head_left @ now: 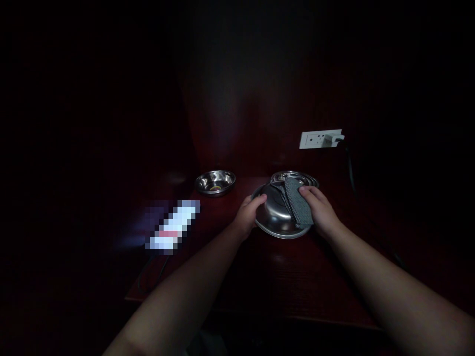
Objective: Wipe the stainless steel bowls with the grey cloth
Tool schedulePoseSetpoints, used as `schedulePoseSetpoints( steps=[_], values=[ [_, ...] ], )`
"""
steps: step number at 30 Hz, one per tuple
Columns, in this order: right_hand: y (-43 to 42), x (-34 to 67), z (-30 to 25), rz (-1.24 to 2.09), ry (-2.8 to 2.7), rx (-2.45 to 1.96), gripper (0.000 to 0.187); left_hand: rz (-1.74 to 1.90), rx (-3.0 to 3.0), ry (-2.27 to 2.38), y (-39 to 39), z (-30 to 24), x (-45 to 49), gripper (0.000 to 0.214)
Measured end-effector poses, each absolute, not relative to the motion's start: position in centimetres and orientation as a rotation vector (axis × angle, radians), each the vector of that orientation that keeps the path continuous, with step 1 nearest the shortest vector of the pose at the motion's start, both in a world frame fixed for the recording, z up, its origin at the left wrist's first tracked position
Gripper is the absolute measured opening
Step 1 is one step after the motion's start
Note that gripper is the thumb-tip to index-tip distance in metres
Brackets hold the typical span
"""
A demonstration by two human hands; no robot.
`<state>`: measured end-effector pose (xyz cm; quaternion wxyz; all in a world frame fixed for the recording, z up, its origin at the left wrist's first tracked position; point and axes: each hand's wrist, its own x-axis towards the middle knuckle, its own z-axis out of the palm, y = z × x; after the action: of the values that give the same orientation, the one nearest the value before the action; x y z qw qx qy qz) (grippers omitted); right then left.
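Note:
A steel bowl (276,217) is tilted up with its underside facing me, over a dark red table (297,282). My left hand (248,213) grips its left rim, fingers curled over the edge. My right hand (319,210) presses a grey folded cloth (298,205) against the bowl's outer surface, fingers closed on the cloth. Behind the tilted bowl lies another steel dish (295,176), partly hidden by it.
A second steel bowl (215,181) stands on the table at the left rear. A blurred-out white object (173,227) lies at the table's left. A white wall socket (319,139) with a plug and dark cable sits at the back right. The surroundings are very dark.

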<state>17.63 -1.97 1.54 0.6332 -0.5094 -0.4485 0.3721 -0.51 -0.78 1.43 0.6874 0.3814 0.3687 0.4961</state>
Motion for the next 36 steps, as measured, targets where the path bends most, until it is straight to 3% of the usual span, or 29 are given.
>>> schedulePoseSetpoints(
  steps=[16, 23, 36],
  values=[
    [-2.1, 17.6, 1.7, 0.851, -1.033, -1.168, 0.039, 1.095, 0.863, 0.885, -1.2, 1.9, -0.5, 0.038],
    [-2.1, 17.6, 1.8, 0.870, -1.042, -1.155, 0.039, 1.102, 0.890, 0.839, -1.0, 2.1, -0.7, 0.027],
    [-2.0, 17.7, 2.3, 0.839, -0.849, -1.138, 0.041, 1.032, 0.820, 0.660, -1.3, 1.6, -0.7, 0.039]
  ],
)
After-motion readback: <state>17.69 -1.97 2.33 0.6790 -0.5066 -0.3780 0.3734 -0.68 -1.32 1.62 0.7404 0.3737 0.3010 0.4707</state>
